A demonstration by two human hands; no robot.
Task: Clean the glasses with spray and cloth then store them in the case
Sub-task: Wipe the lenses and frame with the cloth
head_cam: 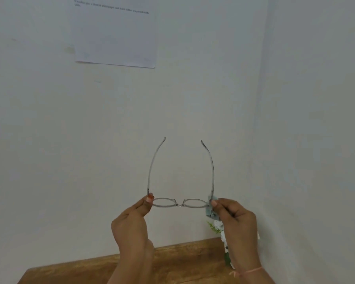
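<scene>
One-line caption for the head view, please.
Left hand and right hand hold unfolded glasses up before a wall, the right also pinching a cloth at the frame's corner.

The glasses (180, 202) have a frame of translucent grey plastic, smooth with a soft sheen, and clear, glossy lenses. The cloth (210, 211), pinched against one end of the frame by the right hand (236, 220), is a pale blue-grey fabric, matt and creased. The table (182, 261) is warm brown wood with visible grain, its finish dull satin up to the far edge. The wall (49, 140) behind is painted, pale, matt and faintly uneven. The paper (115, 37) stuck on it is thin, white and matt, with black print. The thread (252, 270) around the right wrist is pink and matt.
</scene>
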